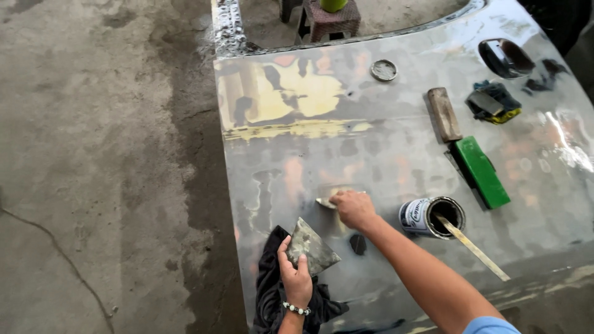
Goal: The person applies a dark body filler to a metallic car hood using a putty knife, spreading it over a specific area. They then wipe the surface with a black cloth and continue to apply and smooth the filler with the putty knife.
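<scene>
A small spreader (pixel 326 201) is pinched flat against the bare metal panel (pixel 383 161) by the right hand (pixel 354 209). A filler-smeared board (pixel 311 246) is gripped by the left hand (pixel 296 278) above a black rag (pixel 272 297). The open can (pixel 431 216), tipped nearby with a stick (pixel 473 248) inside, could be knocked by the forearm.

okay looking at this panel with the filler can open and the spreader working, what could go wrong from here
1. The open can sits on the curved metal panel close by the right hand's forearm, with a stir stick jutting from it; a bump could tip it.
2. The right hand presses a small spreader; uneven pressure may leave ridges.
3. The left hand holds a filler-caked board over a black cloth; filler might smear onto it.
</scene>
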